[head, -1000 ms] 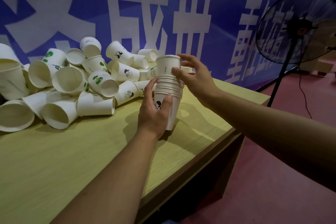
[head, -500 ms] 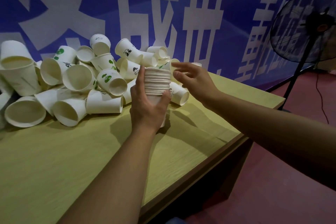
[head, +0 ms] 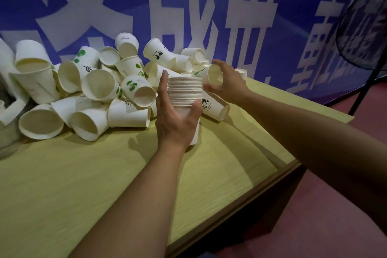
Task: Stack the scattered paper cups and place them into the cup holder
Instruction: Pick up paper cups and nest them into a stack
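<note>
Many nested cups form the stack (head: 185, 92), clamped upright in the left hand (head: 176, 119) to receive more, while the right hand (head: 228, 84), fingers spread, closes on a loose cup (head: 211, 74) at two o'clock.

Left hand (head: 176, 119) around cup stack (head: 185, 92)

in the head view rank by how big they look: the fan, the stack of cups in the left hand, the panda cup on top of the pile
1. fan, though cropped by the frame edge
2. stack of cups
3. panda cup, lying farther back, so its real size against the stack is unsure
</note>
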{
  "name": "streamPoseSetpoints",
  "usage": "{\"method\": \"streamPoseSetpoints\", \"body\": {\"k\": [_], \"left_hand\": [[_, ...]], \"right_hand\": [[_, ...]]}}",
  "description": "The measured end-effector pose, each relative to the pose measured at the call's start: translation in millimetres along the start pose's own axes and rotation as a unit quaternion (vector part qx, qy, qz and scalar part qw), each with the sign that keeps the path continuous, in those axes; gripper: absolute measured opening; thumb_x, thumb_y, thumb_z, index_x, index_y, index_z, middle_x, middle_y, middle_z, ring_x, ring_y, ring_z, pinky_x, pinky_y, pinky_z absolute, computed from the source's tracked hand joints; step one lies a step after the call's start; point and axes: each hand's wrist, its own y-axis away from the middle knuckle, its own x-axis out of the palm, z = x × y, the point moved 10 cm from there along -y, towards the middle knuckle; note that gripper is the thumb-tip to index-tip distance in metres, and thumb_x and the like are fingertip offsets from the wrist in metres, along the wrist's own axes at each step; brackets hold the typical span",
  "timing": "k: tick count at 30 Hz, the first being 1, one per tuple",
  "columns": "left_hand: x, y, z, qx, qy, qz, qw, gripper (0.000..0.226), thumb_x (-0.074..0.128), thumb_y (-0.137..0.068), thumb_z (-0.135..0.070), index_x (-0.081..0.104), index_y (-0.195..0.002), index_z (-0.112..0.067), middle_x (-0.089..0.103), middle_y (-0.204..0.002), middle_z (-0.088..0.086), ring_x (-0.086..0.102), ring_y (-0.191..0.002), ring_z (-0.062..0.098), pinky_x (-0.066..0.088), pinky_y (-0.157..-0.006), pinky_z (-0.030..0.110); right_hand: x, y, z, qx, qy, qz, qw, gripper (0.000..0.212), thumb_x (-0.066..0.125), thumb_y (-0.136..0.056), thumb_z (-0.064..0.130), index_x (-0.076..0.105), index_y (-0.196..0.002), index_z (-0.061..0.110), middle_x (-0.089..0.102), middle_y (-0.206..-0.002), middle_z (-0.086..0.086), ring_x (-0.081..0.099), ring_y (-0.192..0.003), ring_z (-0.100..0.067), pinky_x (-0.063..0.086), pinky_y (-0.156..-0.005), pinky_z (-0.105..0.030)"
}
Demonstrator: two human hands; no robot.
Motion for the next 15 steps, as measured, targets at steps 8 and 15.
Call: {"method": "streamPoseSetpoints", "body": {"k": [8,15], "left_hand": [[5,6,-8,0.021,-0.020,0.034,0.999,0.092,0.058,-0.075,-0.063,0.019,-0.155,-0.037,0.031,-0.139,-0.015,0.036,-0.102,-0.022,0.031,-0.079,0.003],[13,9,-12,0.021,0.024,0.061,0.998,0.084,0.061,-0.076,-0.066,0.018,-0.147,-0.052,0.037,-0.140,-0.015,0.050,-0.119,0.004,0.047,-0.092,0.027]], "right_hand": [[-59,13,37,-0.075,-0.108,-0.065,0.989,0.069,0.066,-0.090,0.046,0.035,-0.149,0.029,0.041,-0.146,-0.006,0.046,-0.126,-0.022,0.047,-0.105,-0.044],[-77,49,98,-0.195,-0.127,0.035,0.972,0.057,0.044,-0.094,0.051,0.047,-0.144,0.026,0.049,-0.141,-0.006,0.048,-0.121,-0.016,0.043,-0.087,-0.021]]}}
